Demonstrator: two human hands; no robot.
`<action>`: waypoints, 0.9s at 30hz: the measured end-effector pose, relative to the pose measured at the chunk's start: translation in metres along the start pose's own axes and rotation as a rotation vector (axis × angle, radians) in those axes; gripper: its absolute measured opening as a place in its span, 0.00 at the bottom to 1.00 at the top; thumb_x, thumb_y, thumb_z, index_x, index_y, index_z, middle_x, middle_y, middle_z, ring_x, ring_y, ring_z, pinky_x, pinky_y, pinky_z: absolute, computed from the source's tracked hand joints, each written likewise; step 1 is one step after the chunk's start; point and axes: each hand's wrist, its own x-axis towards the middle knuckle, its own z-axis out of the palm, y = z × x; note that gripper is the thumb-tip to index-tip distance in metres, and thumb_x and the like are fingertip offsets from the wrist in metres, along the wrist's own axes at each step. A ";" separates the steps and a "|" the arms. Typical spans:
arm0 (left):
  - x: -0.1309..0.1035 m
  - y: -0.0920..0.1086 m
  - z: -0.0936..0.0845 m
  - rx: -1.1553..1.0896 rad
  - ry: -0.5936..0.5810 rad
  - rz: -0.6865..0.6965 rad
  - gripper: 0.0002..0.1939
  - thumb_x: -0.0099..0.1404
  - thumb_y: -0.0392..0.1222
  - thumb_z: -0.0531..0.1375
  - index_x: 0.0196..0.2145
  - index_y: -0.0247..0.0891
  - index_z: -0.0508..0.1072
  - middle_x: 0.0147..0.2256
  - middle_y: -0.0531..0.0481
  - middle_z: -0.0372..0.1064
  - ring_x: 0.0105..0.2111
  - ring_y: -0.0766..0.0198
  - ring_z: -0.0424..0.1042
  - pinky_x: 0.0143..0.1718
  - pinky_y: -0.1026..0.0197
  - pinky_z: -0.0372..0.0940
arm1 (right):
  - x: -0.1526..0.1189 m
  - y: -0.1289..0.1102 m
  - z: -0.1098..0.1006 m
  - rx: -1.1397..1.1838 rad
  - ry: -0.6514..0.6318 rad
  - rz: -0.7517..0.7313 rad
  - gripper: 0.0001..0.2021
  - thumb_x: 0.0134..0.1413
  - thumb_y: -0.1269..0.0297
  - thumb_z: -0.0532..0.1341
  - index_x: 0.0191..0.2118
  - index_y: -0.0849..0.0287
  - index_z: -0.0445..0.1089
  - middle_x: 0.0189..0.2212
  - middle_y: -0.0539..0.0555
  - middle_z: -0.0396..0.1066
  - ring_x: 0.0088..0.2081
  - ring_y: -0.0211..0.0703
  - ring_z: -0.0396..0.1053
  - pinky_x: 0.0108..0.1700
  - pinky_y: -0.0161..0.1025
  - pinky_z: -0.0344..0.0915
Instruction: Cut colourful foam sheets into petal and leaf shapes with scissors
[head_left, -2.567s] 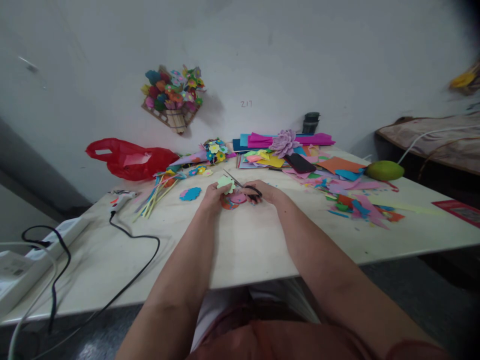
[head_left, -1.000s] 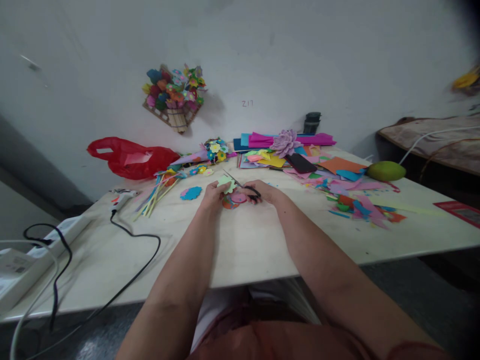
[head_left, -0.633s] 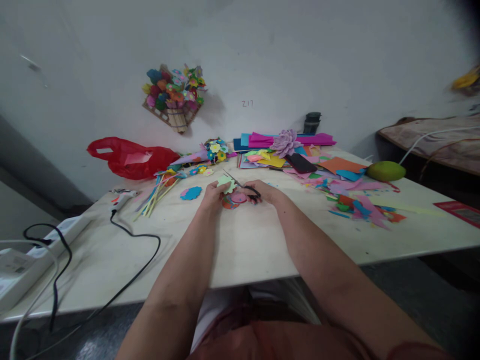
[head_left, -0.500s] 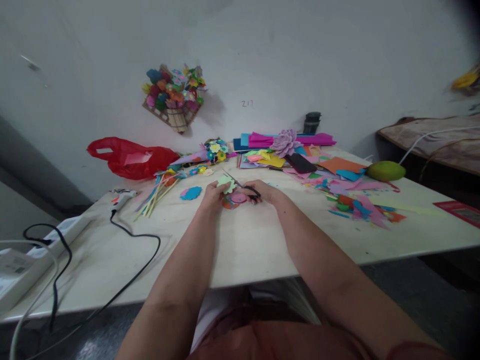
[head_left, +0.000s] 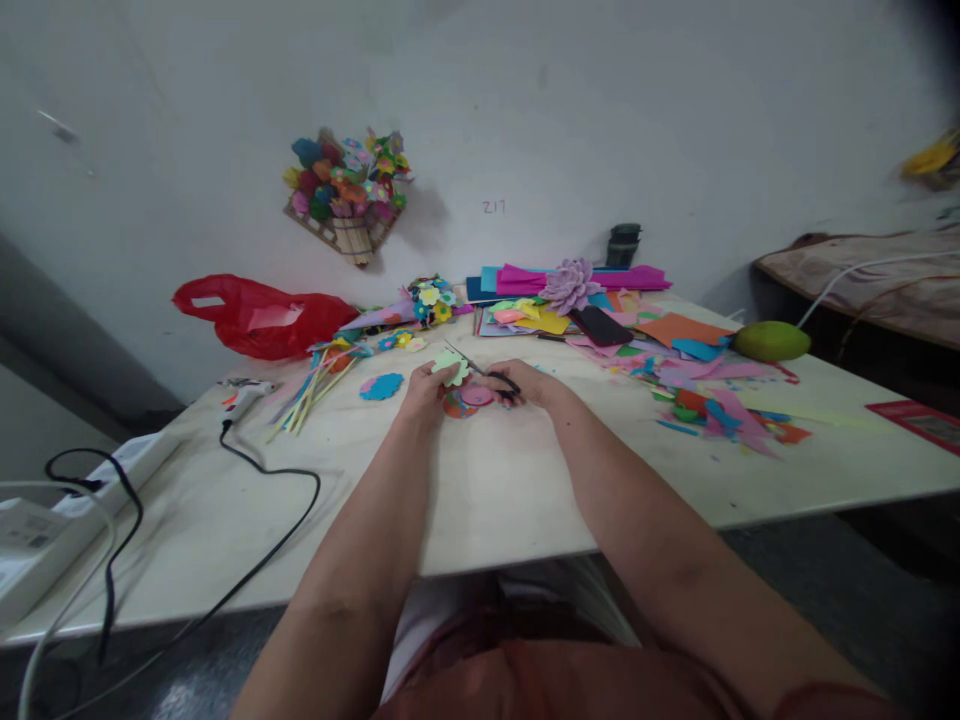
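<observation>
Near the middle of the table, my left hand [head_left: 427, 387] pinches a pale green scalloped paper flower cutout [head_left: 454, 371]. Black-handled scissors [head_left: 504, 380] are in my right hand [head_left: 527, 384], their blades pointing up and left beside the cutout's edge. Below both hands lie round cutouts, a pink one [head_left: 476, 396] and an orange one [head_left: 457, 406], partly hidden by my fingers. To the left of my left hand rests a small pile of blue and pink scalloped cutouts [head_left: 382, 386].
A glue gun [head_left: 244, 400] with a black cord lies left, near a white power strip [head_left: 90, 510]. Behind are a red plastic bag [head_left: 270, 315] and paper flowers [head_left: 431, 298]. On the right are paper scraps [head_left: 735, 420], a dark phone [head_left: 601, 325] and a green mango-like fruit [head_left: 772, 341].
The pale green cutout has shifted very slightly to the left in my left hand. The scissors and the other things stay nearly where they were.
</observation>
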 end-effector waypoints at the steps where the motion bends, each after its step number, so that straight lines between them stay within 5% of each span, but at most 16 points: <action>1: 0.000 0.000 0.000 0.000 0.002 0.001 0.15 0.40 0.37 0.69 0.28 0.32 0.73 0.27 0.44 0.73 0.32 0.56 0.74 0.39 0.54 0.70 | 0.000 0.000 0.000 0.010 -0.002 0.002 0.14 0.52 0.56 0.60 0.24 0.61 0.62 0.14 0.46 0.62 0.12 0.29 0.56 0.12 0.28 0.45; 27: 0.001 -0.001 -0.001 0.027 0.015 0.018 0.15 0.40 0.38 0.70 0.27 0.31 0.73 0.27 0.45 0.73 0.33 0.56 0.74 0.38 0.54 0.71 | -0.001 -0.001 -0.001 -0.021 -0.029 0.024 0.15 0.52 0.56 0.58 0.23 0.62 0.62 0.13 0.47 0.62 0.12 0.28 0.54 0.12 0.29 0.43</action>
